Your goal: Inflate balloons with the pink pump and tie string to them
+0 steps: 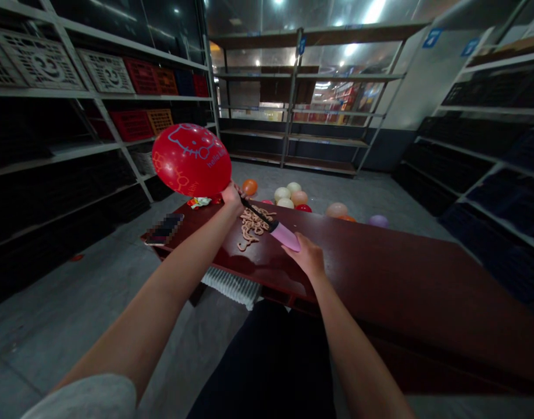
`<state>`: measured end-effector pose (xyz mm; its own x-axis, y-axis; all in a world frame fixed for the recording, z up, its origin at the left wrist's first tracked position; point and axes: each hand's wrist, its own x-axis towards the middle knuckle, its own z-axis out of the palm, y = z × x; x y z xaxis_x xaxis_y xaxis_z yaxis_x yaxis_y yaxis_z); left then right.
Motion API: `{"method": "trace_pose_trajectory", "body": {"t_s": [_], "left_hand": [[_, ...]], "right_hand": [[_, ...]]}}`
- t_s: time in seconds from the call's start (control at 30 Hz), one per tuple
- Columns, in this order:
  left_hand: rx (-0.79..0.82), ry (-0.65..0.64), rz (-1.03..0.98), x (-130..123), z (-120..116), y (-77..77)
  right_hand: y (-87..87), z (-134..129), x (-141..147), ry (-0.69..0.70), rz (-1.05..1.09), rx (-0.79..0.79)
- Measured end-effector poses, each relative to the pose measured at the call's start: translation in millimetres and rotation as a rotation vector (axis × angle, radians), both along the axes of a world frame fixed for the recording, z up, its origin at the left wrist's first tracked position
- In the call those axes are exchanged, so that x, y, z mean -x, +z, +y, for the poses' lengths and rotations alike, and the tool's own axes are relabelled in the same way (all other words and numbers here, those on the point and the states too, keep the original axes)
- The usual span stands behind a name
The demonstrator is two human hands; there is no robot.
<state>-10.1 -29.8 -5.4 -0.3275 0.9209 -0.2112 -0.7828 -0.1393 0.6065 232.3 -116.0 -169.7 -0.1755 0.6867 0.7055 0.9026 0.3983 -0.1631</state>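
A large inflated red balloon (192, 160) printed with a cartoon cat face and lettering sits at the left of the pump. At its neck, my left hand (232, 195) is closed around the balloon's mouth and the pump's nozzle end; the exact join is hidden by the fingers. The hand pump (285, 235) has a pink barrel and a black rod, slanting over the table. My right hand (308, 254) wraps round the pink barrel's near end. Under the pump, a heap of beige, twisted, string-like pieces (253, 226) lies on the dark red table (371, 267).
A phone-like dark object (164, 228) lies at the table's left edge, near a colourful wrapper (199, 202). Beyond the table, several balloons (285, 193) rest on the floor, with a purple balloon (378, 221) farther right. Shelves with crates (105, 71) stand at left.
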Motion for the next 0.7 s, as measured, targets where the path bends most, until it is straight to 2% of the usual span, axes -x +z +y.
{"method": "trace_pose_trajectory", "body": {"t_s": [0.1, 0.2, 0.3, 0.47, 0.6, 0.7], "left_hand": [[0.003, 0.082, 0.046, 4, 3, 9.6], [-0.012, 0.071, 0.060, -9, 2, 8.9], [-0.027, 0.028, 0.074, -35, -3, -4.6], [-0.037, -0.045, 0.017, -79, -16, -42.7], [-0.045, -0.078, -0.060, -82, -18, -62.5], [-0.024, -0.105, -0.074, -70, -14, -63.2]], "right_hand": [[-1.5, 1, -2, -0.019, 0.015, -0.011], [-3.5, 2, -3, -0.039, 0.017, -0.005], [-5.1, 4, -3, -0.053, 0.010, 0.012], [-6.1, 5, -3, -0.088, -0.025, 0.041], [-6.9, 4, -3, -0.069, -0.045, 0.058], [-6.7, 3, -1, -0.027, -0.039, 0.068]]}}
